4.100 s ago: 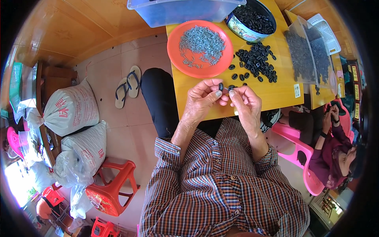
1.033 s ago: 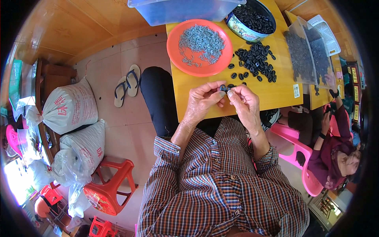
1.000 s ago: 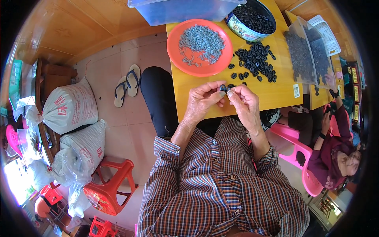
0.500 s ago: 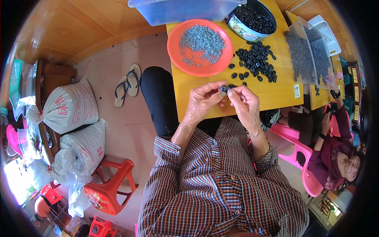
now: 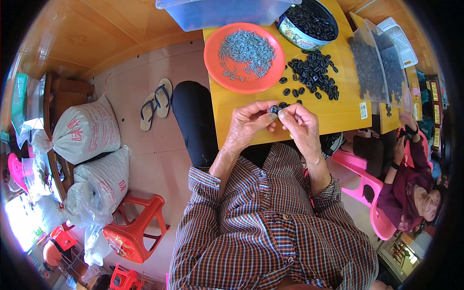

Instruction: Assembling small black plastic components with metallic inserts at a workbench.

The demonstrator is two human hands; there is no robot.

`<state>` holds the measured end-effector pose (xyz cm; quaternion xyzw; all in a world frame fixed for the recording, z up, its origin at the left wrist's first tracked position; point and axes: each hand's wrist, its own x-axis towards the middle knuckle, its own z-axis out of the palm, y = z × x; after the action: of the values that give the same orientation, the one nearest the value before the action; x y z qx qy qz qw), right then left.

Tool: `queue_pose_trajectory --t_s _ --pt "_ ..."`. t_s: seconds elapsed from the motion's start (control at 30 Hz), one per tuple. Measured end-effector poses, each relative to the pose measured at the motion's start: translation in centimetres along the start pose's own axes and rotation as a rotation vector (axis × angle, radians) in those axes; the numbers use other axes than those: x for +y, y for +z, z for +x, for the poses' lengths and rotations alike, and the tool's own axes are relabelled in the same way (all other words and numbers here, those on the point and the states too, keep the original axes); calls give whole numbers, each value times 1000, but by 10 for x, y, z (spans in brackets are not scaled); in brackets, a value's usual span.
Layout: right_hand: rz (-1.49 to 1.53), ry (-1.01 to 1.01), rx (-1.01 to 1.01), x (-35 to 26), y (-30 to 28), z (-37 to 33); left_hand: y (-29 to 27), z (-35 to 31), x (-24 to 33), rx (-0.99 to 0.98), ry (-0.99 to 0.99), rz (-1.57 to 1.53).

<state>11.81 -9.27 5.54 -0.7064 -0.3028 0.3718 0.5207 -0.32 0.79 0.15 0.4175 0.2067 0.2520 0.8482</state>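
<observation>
Over the front edge of the yellow table, my left hand pinches a small black oval piece between thumb and fingertips. My right hand meets it from the other side, thumb and finger pressed together at the piece. Whatever lies between the right fingertips is too small to make out. Just beyond the hands is a loose pile of similar black oval pieces, with several strays toward me. An orange-red plate to the left holds many small silvery pins.
A round tin full of black pieces and a blue-tinted plastic bin stand at the back. Clear boxes of black parts are at the right, near a seated person. White sacks and a red stool are at left.
My hands stay almost in place, with only a slight shift of the right fingers at the black piece. The seated person's hand at the far right has moved a little.
</observation>
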Motion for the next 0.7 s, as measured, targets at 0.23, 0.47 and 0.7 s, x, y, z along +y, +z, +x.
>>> queue_pose_trajectory --t_s 0.23,0.47,0.7 --pt "23 28 -52 -2 -7 2 1 0 0 -44 23 25" --pt "5 53 -26 -4 -5 1 2 -1 3 -34 20 44" --pt "217 73 -110 5 -12 5 0 0 4 -58 31 13"
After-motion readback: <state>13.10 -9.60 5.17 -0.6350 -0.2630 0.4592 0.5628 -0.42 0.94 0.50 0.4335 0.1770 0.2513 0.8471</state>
